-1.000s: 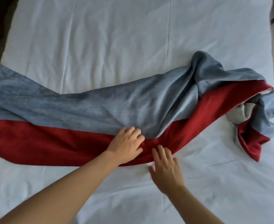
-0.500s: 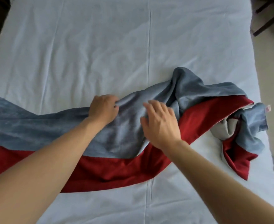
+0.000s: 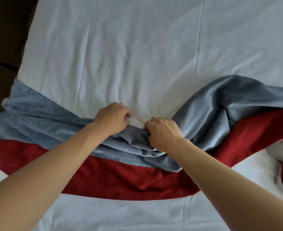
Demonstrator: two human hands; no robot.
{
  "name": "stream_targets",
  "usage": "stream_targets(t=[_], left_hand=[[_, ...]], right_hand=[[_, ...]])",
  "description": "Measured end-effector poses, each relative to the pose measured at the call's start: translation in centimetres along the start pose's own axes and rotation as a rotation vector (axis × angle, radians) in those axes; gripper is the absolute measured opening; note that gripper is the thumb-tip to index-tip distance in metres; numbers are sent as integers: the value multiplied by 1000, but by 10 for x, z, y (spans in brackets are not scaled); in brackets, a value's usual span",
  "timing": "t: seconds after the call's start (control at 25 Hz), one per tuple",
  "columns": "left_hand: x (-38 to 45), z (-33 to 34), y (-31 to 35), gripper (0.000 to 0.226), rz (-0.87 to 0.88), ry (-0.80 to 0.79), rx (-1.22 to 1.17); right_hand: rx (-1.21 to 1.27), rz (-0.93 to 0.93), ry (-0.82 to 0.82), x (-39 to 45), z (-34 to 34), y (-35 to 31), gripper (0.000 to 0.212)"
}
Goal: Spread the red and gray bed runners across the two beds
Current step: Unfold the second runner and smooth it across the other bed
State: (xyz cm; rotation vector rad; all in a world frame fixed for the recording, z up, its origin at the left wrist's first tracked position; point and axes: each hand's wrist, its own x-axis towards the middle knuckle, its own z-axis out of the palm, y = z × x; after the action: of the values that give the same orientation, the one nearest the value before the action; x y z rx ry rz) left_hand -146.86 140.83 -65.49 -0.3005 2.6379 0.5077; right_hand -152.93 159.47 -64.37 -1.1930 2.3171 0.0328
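Your left hand (image 3: 111,118) and right hand (image 3: 163,133): fingers curled, pinching bed runner (image 3: 137,137) gray far edge, bunched between them. Red band nearer you; bed (image 3: 137,55) beyond fingers.

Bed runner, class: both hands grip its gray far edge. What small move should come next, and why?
Probably pull the gray edge away from the body, up the sheet. Both hands, left and right, pinch it where the runner sags toward the person and folds lie bunched.
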Motion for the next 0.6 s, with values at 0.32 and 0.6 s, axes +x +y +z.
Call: stream_targets(t=[0.32, 0.6], left_hand=[[-23, -4, 6, 19, 132, -437, 265], [16, -43, -14, 14, 130, 516, 152]], right_hand=[[83, 24, -129, 14, -4, -26, 16], [-71, 102, 438, 44, -46, 11, 5]])
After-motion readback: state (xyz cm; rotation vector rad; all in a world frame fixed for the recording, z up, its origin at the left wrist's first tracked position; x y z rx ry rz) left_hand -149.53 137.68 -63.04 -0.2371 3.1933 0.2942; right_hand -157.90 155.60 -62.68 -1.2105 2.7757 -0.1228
